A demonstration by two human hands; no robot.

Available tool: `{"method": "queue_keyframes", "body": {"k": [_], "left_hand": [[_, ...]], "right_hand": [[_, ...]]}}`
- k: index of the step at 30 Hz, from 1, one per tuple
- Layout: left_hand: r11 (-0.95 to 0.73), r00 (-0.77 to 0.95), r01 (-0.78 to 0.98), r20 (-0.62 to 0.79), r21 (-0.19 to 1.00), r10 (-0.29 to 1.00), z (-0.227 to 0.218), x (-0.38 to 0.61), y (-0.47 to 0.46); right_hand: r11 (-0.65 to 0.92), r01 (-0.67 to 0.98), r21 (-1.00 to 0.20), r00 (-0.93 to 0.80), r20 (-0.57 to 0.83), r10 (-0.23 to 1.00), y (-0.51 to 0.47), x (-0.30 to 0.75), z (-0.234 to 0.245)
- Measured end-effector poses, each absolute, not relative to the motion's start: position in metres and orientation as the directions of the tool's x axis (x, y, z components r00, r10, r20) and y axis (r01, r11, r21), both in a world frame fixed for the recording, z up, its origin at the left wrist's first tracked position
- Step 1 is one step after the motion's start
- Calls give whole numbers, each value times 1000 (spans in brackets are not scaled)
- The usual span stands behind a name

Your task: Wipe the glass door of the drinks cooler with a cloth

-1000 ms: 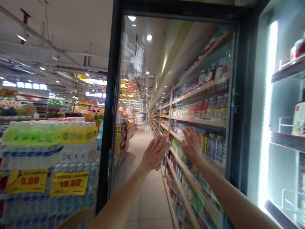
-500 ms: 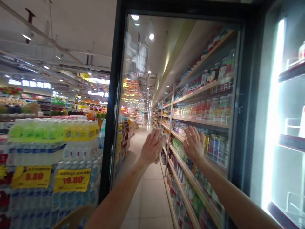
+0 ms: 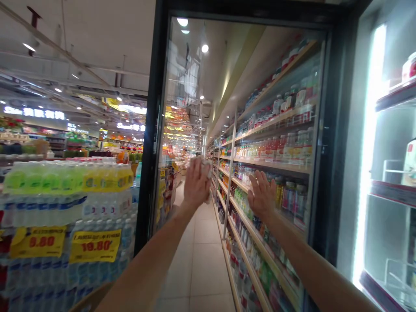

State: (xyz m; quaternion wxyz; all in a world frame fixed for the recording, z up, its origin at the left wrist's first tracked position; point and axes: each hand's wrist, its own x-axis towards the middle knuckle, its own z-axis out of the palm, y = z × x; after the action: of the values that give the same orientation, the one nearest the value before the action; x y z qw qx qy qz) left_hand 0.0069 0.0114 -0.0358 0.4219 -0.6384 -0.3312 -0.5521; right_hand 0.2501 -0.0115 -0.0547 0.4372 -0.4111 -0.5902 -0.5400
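Observation:
A tall glass door [image 3: 195, 125] in a black frame [image 3: 152, 130] stands before me. My left hand [image 3: 196, 182] presses a crumpled pale cloth [image 3: 206, 168] to the glass, left of the door's middle. The cloth shows along the right side of the fingers; the rest is hidden beneath the hand. To the right, my right hand [image 3: 261, 195] is raised with its fingers apart, holding nothing. It appears to rest on the same pane. Shelves of bottles [image 3: 286, 147] and an aisle floor appear in the glass; whether seen through it or mirrored, I cannot tell.
Stacked packs of bottled drinks [image 3: 68, 177] stand left of the door, with yellow price signs [image 3: 95, 246] on them. To the right is a lit cooler interior with a bright light strip [image 3: 370, 151] and shelves [image 3: 393, 195] carrying a few items.
My left hand has slid left and slightly up with the cloth, turning more upright. My right hand stays at nearly the same spot. The view has shifted slightly.

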Motion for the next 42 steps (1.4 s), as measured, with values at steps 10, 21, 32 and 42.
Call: {"method": "queue_keyframes", "body": {"k": [10,21,32,42], "left_hand": [[-378,298,880,954,-289,-34,-15,-1,13],[-443,444,787,893,-429,-75,-37,44,3],[-420,-7,907,997,-28,-82,-2,-32,19],[-422,491,774,868,-472,-72,-67,-2,8]], "right_hand": [[87,957,277,-280,960,25,-10,252,-55],[90,955,284,-286,958,15,-11,253,-55],[74,957,280,-282,959,15,-11,251,-55],[77,953,292,-293,956,10,-10,253,-55]]}}
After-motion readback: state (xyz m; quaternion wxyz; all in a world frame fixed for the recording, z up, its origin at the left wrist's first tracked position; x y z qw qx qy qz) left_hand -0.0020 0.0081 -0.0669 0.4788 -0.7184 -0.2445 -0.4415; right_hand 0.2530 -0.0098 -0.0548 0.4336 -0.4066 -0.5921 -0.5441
